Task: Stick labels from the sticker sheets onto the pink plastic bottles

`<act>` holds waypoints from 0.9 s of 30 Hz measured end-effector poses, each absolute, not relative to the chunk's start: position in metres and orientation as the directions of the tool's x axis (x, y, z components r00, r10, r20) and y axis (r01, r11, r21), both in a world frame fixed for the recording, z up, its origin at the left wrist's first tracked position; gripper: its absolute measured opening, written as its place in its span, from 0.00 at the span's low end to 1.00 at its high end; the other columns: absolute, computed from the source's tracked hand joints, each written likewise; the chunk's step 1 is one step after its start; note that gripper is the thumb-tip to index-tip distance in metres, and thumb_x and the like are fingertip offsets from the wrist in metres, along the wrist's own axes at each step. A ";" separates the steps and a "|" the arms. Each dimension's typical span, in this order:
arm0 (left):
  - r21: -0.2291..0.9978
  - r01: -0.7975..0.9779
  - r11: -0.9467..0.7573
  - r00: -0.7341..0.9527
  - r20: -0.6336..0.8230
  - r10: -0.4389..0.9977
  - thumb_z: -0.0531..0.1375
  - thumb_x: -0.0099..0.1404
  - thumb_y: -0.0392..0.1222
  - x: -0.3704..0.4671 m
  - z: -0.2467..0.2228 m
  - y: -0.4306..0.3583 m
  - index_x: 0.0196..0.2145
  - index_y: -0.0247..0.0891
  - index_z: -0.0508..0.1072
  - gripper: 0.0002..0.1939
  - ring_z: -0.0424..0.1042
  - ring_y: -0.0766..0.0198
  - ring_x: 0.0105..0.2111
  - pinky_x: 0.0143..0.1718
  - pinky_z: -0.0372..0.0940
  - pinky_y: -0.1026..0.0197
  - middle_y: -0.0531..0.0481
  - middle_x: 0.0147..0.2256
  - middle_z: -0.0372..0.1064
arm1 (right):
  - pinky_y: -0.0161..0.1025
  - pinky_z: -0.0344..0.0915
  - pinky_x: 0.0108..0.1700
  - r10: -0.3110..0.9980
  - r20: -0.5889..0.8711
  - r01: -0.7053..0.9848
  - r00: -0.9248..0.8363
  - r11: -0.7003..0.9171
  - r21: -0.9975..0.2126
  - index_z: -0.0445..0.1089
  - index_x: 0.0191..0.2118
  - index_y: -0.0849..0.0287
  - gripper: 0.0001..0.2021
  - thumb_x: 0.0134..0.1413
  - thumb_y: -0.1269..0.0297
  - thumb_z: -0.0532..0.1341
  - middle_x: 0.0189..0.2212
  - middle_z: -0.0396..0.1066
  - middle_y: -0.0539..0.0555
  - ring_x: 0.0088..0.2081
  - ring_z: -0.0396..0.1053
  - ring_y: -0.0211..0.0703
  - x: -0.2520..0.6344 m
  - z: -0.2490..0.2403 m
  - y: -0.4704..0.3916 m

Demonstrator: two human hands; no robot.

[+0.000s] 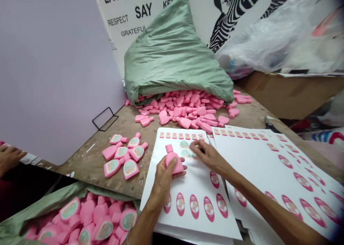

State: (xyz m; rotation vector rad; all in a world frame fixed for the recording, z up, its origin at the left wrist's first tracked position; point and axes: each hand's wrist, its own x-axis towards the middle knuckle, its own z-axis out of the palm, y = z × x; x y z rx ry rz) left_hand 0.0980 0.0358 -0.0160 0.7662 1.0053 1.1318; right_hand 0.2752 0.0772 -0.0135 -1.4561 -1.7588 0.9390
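Note:
A small pink bottle [174,161] without a label on its visible face is held in my left hand [164,171], cap up, above a white sticker sheet [188,184]. My right hand [205,153] is over the upper part of that sheet, thumb and fingertips pinched beside two round green stickers [184,144]; what the fingertips hold, if anything, is too small to make out. Pink oval stickers [194,206] line the sheet's lower part. Left of the sheet lies a group of pink bottles [130,168], most with green labels facing up.
Behind the sheet, unlabelled pink bottles [185,110] spill from a green sack [174,58]. More sticker sheets [252,159] lie right, near a black-handled tool [271,125]. An open sack of bottles [88,216] stands lower left. Another person's hand [9,159] is at the left edge.

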 end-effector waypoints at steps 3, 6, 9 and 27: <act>0.937 -0.212 0.277 0.119 -0.257 0.959 0.61 0.58 0.51 0.104 -0.016 0.039 0.39 0.32 0.68 0.19 0.74 0.63 0.25 0.29 0.71 0.60 0.41 0.37 0.73 | 0.37 0.58 0.31 0.994 0.113 0.689 0.002 0.081 -0.720 0.64 0.35 0.55 0.15 0.59 0.50 0.49 0.27 0.68 0.49 0.27 0.64 0.39 0.304 -0.026 0.077; 0.949 -0.133 0.287 0.152 -0.266 0.952 0.63 0.55 0.51 0.111 -0.014 0.047 0.38 0.33 0.68 0.20 0.73 0.64 0.22 0.25 0.69 0.62 0.43 0.36 0.72 | 0.38 0.58 0.34 0.978 0.203 0.803 -0.044 0.155 -0.576 0.64 0.34 0.54 0.11 0.58 0.54 0.52 0.29 0.70 0.51 0.31 0.65 0.42 0.312 -0.037 0.079; 0.955 -0.105 0.278 0.145 -0.261 0.954 0.63 0.55 0.51 0.121 -0.013 0.055 0.37 0.32 0.69 0.19 0.74 0.63 0.22 0.25 0.68 0.63 0.45 0.33 0.71 | 0.40 0.56 0.38 0.942 0.324 0.873 -0.081 0.224 -0.433 0.66 0.34 0.55 0.09 0.59 0.58 0.52 0.30 0.71 0.52 0.34 0.65 0.44 0.309 -0.044 0.080; 0.934 -0.159 0.320 0.252 -0.275 0.928 0.61 0.58 0.54 0.146 -0.031 0.069 0.42 0.34 0.65 0.22 0.76 0.56 0.32 0.33 0.71 0.57 0.43 0.38 0.67 | 0.39 0.53 0.38 0.941 0.325 0.895 -0.089 0.219 -0.390 0.67 0.31 0.56 0.06 0.56 0.62 0.55 0.28 0.72 0.50 0.32 0.64 0.42 0.324 -0.053 0.078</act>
